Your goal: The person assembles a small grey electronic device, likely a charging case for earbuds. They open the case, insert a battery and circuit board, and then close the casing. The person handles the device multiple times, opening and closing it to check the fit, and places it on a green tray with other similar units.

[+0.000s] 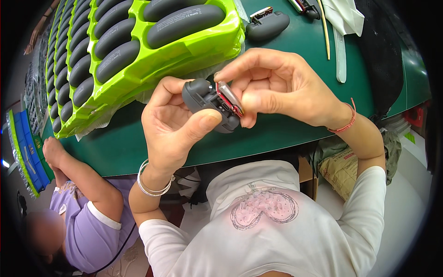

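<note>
In front of my chest, my left hand is closed around a dark grey rounded plastic case, thumb along its near side. A silver battery with a red-edged circuit board sticks up from the case, tilted to the right. My right hand pinches that battery and board between thumb and fingers. Whether the board is still joined to the case inside is hidden. Just beyond the hands, a similar dark case lies on the green table with a board and silver part on top.
A bright green tray with rows of dark oval cases fills the far left. At the back lie another opened case, a thin wooden stick, a translucent strip and white cloth. A person in purple sits left; blue crates stand beyond.
</note>
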Demonstrator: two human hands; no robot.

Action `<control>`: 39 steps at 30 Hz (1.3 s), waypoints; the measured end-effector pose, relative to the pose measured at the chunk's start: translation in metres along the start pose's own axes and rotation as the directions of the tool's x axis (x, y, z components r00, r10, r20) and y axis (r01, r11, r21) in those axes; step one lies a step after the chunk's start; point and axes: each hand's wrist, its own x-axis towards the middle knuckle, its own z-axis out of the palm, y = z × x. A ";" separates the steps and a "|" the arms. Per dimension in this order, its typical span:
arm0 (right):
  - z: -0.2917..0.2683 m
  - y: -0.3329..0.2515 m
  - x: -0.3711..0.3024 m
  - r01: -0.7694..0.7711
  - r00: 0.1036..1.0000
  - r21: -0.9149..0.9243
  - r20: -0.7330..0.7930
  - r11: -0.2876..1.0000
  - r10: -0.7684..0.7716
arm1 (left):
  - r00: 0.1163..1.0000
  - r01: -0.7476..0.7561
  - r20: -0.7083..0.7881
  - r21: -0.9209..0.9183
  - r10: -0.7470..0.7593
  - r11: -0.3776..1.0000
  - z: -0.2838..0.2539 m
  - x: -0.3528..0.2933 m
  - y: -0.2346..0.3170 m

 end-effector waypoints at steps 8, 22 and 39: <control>0.007 0.005 0.002 0.062 0.997 -0.077 -0.045 0.995 -0.066 | 0.999 -0.030 -0.041 0.039 0.031 0.999 0.004 0.000 0.001; 0.008 0.003 -0.002 0.081 0.994 -0.077 -0.070 0.994 -0.087 | 0.999 -0.007 -0.030 0.078 0.009 0.997 0.007 0.001 0.001; 0.009 0.014 -0.006 0.307 0.937 -0.487 0.004 0.818 -0.349 | 0.999 -0.038 0.013 0.124 0.036 0.992 0.003 0.002 0.000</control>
